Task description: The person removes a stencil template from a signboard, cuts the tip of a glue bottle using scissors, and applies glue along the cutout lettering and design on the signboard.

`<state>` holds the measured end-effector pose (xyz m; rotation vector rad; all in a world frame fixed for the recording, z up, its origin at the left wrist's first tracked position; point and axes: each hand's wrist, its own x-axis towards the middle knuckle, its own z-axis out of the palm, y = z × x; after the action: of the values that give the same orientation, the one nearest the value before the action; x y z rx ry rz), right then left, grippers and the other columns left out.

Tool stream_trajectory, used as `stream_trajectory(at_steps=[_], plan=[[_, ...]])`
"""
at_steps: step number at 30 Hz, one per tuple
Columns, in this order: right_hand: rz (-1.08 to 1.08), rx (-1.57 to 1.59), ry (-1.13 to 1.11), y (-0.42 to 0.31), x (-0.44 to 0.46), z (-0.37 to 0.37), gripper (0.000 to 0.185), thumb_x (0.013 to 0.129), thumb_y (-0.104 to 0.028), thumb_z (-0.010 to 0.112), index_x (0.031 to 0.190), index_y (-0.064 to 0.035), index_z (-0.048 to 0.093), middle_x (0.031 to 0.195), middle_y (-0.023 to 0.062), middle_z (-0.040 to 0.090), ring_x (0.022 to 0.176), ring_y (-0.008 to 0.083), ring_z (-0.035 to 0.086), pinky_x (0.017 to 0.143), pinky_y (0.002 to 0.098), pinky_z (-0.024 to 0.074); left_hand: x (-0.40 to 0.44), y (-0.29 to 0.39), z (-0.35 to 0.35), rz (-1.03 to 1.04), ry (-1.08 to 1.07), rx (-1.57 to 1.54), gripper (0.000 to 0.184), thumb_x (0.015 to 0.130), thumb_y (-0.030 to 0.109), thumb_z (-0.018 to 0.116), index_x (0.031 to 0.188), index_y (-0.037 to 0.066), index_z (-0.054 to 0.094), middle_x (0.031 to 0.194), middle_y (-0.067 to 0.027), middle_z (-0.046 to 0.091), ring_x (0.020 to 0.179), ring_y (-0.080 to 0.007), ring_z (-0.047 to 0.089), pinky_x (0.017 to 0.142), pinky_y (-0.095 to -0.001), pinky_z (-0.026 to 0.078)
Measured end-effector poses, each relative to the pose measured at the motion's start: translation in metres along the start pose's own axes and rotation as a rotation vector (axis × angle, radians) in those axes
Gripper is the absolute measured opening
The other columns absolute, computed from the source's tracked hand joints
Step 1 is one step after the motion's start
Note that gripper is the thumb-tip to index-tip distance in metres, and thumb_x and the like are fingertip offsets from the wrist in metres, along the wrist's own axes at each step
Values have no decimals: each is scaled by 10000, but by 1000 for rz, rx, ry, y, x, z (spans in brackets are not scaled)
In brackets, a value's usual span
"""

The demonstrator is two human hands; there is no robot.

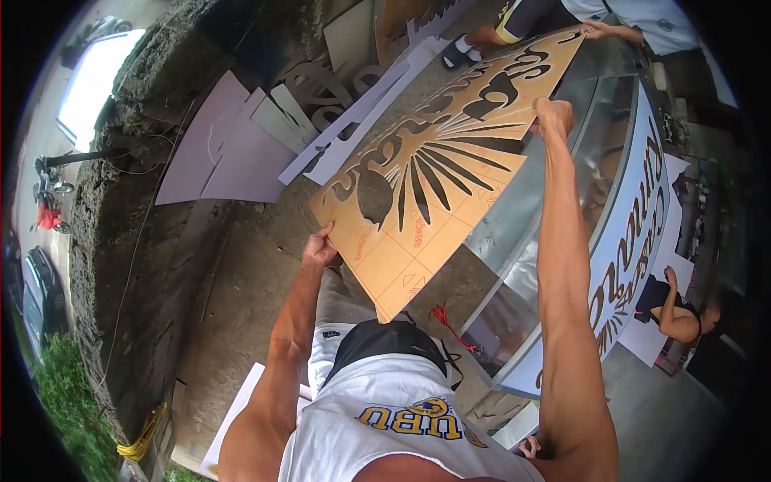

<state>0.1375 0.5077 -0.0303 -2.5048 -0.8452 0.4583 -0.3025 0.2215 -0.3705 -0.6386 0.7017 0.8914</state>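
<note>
holding this cut-out panel (399,277) up beside the lettered sign (614,243), with a co-worker's hand (596,30) at the far end. uneven twisting could snap those skinny strips, imo. our left hand (321,247) pinches the near-left edge, elbow bent; our right hand (555,117) clenches the right edge, arm stretched forward.

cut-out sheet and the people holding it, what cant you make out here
- Sheet's underside, head view: faces away from the camera.
- Some fingertips of the left hand, head view: hidden behind the sheet.
- Right hand's fingertips, head view: hidden by the hand itself.
- Small red markings, head view: too small to read.
- Co-worker's head, head view: cut off by the picture's upper edge.
</note>
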Motion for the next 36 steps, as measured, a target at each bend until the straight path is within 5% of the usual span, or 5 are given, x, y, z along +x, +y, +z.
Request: stream_trajectory(at_steps=[3, 9, 15, 20, 36], plan=[[-8, -100, 52, -30, -22, -1, 290, 767, -179, 628, 919, 41, 739, 812, 187, 734, 668, 290, 741, 689, 371, 615, 9, 5, -8, 47, 27, 10, 323, 989, 63, 573, 1270, -91, 529, 1233, -229, 641, 1144, -330, 646, 1030, -485, 518], [-185, -388, 241, -41, -38, 26, 384, 762, -252, 651, 1001, 36, 738, 1025, 276, 714, 977, 409, 708, 889, 443, 555, 19, 15, -10, 59, -6, -8, 329, 983, 57, 581, 1274, -86, 525, 1230, -237, 639, 1170, -341, 633, 1039, -499, 511], [-140, -441, 28, -24, -7, 88, 371, 777, -222, 628, 1017, 45, 724, 1142, 327, 660, 1123, 458, 631, 948, 473, 516, 63, 28, -38, 26, 91, -33, 321, 978, 51, 588, 1275, -58, 537, 1212, -191, 658, 1121, -306, 661, 1013, -462, 541], [-235, -382, 9, -37, -2, 139, 255, 783, -145, 560, 754, 48, 725, 658, 211, 689, 561, 308, 706, 702, 413, 583, 114, 65, -51, -28, 186, 64, 261, 998, 104, 578, 1221, -31, 591, 1124, -142, 699, 1033, -270, 690, 927, -414, 577], [-165, -271, -83, -71, -8, 309, 215, 820, -134, 641, 835, 59, 735, 748, 203, 724, 592, 265, 728, 601, 365, 602, 209, 145, -112, -178, 398, 212, 310, 999, 159, 550, 1228, -45, 594, 1117, -216, 694, 1007, -339, 691, 903, -468, 575]])
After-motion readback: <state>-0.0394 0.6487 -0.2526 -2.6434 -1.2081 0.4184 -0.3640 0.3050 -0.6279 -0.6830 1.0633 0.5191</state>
